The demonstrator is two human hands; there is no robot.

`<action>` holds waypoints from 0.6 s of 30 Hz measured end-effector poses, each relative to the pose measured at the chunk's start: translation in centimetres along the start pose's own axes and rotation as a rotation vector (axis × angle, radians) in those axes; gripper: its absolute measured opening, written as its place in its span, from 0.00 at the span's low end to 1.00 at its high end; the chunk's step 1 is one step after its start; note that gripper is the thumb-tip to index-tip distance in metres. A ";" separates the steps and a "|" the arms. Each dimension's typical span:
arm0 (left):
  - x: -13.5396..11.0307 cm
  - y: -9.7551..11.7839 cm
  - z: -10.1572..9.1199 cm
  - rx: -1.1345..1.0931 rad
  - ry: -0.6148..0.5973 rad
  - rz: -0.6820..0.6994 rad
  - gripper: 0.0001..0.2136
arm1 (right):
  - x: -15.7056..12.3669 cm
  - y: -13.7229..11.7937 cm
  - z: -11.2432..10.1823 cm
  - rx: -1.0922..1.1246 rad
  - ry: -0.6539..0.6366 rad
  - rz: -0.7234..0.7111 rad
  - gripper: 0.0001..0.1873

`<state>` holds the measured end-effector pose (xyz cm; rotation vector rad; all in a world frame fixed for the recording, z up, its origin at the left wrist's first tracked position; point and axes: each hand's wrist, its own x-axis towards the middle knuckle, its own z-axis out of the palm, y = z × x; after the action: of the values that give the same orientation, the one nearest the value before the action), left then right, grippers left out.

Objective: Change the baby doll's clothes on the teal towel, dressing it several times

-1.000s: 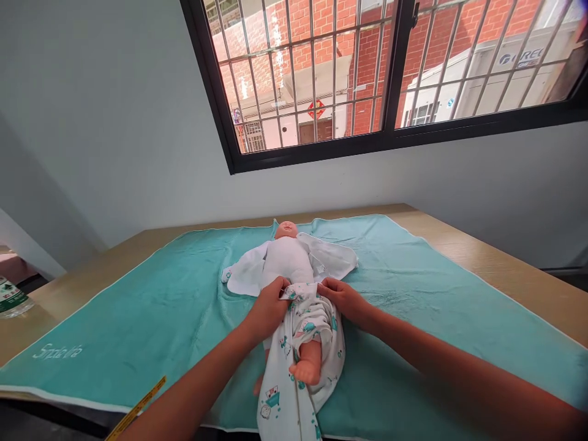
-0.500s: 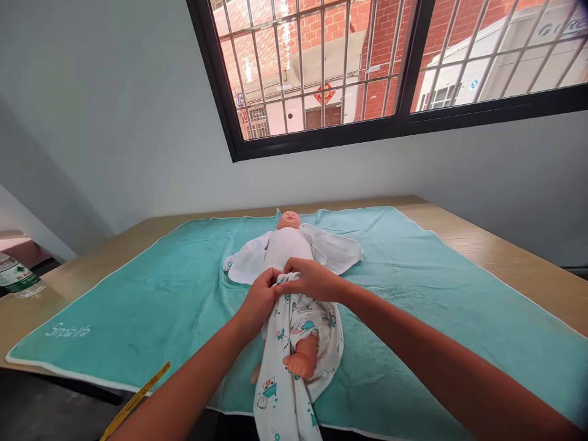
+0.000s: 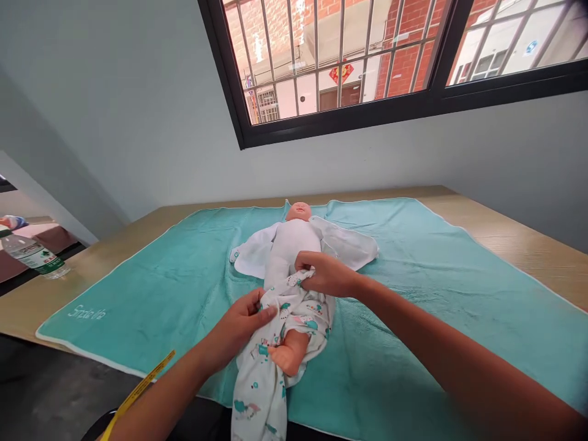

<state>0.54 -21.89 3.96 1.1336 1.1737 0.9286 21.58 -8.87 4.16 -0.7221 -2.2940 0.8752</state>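
Observation:
A baby doll (image 3: 294,242) lies on its back, head toward the wall, its white top spread out at both sides. White baby pants (image 3: 257,380) with a teal and pink print are bunched around its legs. One bare foot (image 3: 290,354) pokes out of the cloth, and an empty pant leg hangs past the near edge. My right hand (image 3: 324,274) is closed, pinching the waistband over the doll's hip. Lower on the left, my left hand (image 3: 250,315) grips the pants' side between thumb and fingers. The doll's other foot is hidden by the cloth.
A teal blanket (image 3: 151,306) with a white border covers much of the wooden table (image 3: 519,245). At the left edge stands a tilted-looking plastic bottle (image 3: 39,257). A yellow strip (image 3: 142,386) is at my left wrist. Behind the table is a wall with a barred window (image 3: 340,61).
My hands have moved apart: the left went down and left along the pants, the right stayed at the waistband, farther up the doll. The view has shifted slightly.

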 end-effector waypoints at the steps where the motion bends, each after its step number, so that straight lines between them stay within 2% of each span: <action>1: 0.4 -0.1 0.2 -0.056 0.048 0.029 0.14 | 0.1 -0.8 -0.4 -0.022 -0.068 -0.011 0.09; 5: 2.3 -0.1 1.2 -0.219 0.184 0.133 0.16 | 1.7 -3.5 -1.1 -0.066 -0.354 0.077 0.20; 8: 3.3 0.0 1.6 -0.260 0.237 0.204 0.18 | 3.5 -4.1 -0.1 -0.047 -0.463 0.109 0.21; 10: 3.5 0.0 1.5 -0.278 0.267 0.217 0.19 | 4.3 -3.7 1.1 0.024 -0.487 0.126 0.20; 12: 3.4 -0.1 1.0 -0.296 0.252 0.165 0.17 | 4.5 -2.8 2.2 0.169 -0.495 0.187 0.19; 15: 3.0 -0.2 -0.3 -0.298 0.114 0.046 0.13 | 4.1 -1.3 3.3 0.458 -0.472 0.265 0.16; 18: 2.8 -0.1 -1.5 -0.202 0.018 0.007 0.14 | 3.9 0.0 3.7 0.647 -0.407 0.295 0.15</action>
<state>-0.49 -18.95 3.29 0.9690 1.0646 1.0398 16.40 -7.81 3.06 -0.6266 -2.0400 1.9309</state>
